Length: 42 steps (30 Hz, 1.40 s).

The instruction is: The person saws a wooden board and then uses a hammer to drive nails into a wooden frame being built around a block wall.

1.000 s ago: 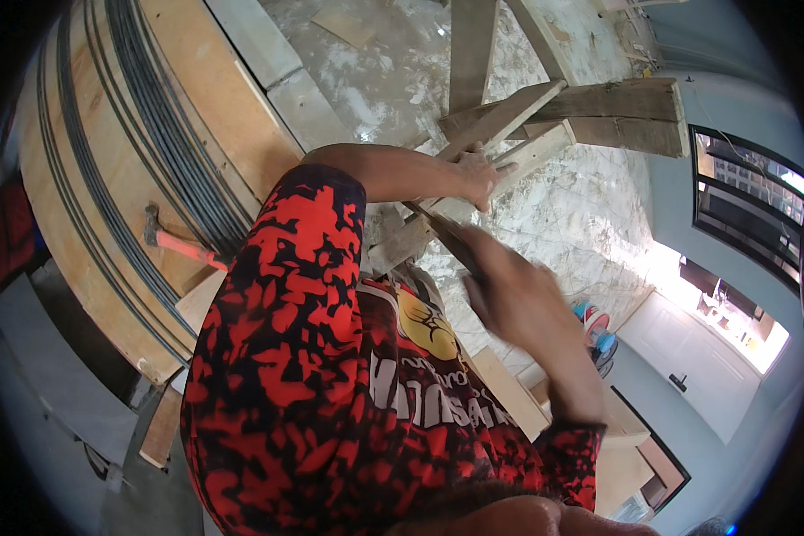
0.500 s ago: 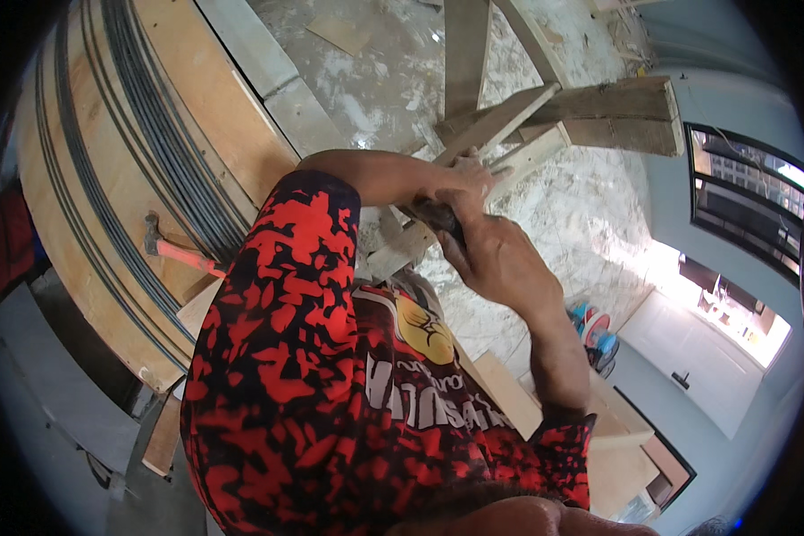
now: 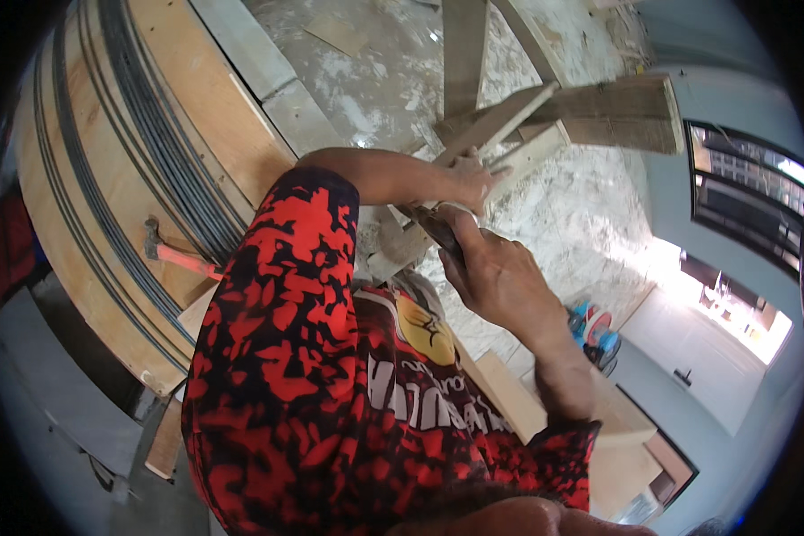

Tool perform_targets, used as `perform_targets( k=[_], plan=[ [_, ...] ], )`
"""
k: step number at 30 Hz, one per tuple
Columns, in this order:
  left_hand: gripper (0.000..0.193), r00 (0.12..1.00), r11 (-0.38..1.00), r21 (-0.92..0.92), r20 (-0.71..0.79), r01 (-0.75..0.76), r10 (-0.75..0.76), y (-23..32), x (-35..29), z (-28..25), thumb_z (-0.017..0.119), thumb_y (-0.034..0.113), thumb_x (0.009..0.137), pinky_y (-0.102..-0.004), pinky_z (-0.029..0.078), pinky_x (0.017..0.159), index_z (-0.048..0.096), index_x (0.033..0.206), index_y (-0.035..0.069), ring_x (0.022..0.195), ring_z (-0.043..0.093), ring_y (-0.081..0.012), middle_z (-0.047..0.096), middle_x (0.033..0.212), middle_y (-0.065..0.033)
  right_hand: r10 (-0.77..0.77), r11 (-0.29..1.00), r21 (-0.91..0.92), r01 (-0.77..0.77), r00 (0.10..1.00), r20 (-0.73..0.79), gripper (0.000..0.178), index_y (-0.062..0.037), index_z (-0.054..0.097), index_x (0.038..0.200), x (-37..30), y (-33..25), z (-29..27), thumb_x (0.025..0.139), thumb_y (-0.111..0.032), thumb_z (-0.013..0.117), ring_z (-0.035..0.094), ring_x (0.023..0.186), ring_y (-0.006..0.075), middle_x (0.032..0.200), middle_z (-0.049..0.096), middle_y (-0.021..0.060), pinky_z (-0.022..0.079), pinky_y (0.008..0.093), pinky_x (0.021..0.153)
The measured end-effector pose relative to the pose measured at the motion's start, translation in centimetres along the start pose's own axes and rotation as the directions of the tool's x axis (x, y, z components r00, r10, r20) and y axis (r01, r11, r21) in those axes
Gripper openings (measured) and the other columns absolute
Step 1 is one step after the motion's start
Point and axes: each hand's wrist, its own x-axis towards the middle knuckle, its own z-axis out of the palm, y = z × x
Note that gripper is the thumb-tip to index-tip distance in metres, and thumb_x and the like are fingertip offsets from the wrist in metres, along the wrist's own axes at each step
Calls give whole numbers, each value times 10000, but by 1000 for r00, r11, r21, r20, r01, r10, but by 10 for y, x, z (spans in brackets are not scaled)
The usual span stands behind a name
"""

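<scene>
The person's right hand point(image 3: 505, 277) had its grip closed around a dark tool point(image 3: 444, 232), held low in front of the shirt point(image 3: 420, 357) just below the left wrist; the tool's far end ran in behind that forearm, so its kind could not be told. The left hand point(image 3: 475, 185) lay at the near end of a narrow plank point(image 3: 509, 118), fingers stretched along the wood, though whether its grip was clasped around the plank or merely resting there could not be told. The plank slanted up and away toward a thick beam point(image 3: 621, 116), above a marked, whitish floor point(image 3: 558, 219). A short piece of wood point(image 3: 397, 252) showed near the tool, between the left forearm and the shirt. Off to the left, long dark rods point(image 3: 165, 134) lay on a plywood sheet point(image 3: 210, 89), with a hammer point(image 3: 185, 258) beside them, its red-orange handle partly covered by the sleeve. To the right, a blue-and-red fan point(image 3: 594, 332) stood near a white door point(image 3: 692, 357), and a black-framed window point(image 3: 746, 192) was set in the pale blue wall.
</scene>
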Motion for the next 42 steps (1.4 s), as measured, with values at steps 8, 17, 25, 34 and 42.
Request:
perform_targets(
  k=[8, 17, 25, 34, 42],
  plan=[
    [1193, 994, 992, -66, 39, 109, -106, -18, 1, -23, 792, 514, 589, -555, 471, 821, 113, 1519, 206, 1134, 423, -493, 581, 1190, -235, 49, 988, -150, -25, 987, 155, 481, -94, 431, 1278, -37, -32, -78, 837, -160, 612, 638, 802, 392, 939, 653, 208, 516, 466, 704],
    [1181, 994, 988, -106, -5, 109, -110, -24, -1, -17, 801, 484, 582, -601, 427, 899, 124, 1516, 229, 1193, 373, -529, 525, 1278, -230, 58, 992, -122, -43, 990, 130, 534, -119, 434, 1315, -37, -38, -91, 830, -199, 643, 649, 781, 390, 942, 657, 203, 526, 457, 690],
    [1186, 1000, 995, -95, 6, -12, 12, -7, -10, -20, 800, 472, 576, -554, 455, 843, 130, 1515, 195, 1166, 416, -495, 529, 1240, -244, 85, 995, -57, -78, 986, 145, 371, -65, 401, 1219, 24, -12, 10, 884, -151, 537, 600, 697, 439, 776, 616, 231, 476, 525, 624],
    [1178, 999, 995, -97, -29, 37, -40, -23, -1, -13, 794, 477, 583, -516, 462, 873, 134, 1515, 189, 1084, 486, -498, 616, 1121, -234, 53, 992, -124, -31, 983, 176, 420, -66, 388, 1239, -1, -31, -43, 870, -167, 563, 612, 697, 427, 769, 633, 212, 477, 513, 614],
    [1178, 998, 997, -58, -22, 53, -55, -17, -5, -23, 794, 477, 580, -512, 490, 827, 127, 1517, 219, 1150, 404, -499, 564, 1198, -271, 78, 989, -136, -55, 983, 168, 465, -65, 366, 1290, -23, -44, -56, 883, -180, 560, 629, 711, 411, 804, 636, 210, 515, 481, 594]
  ],
)
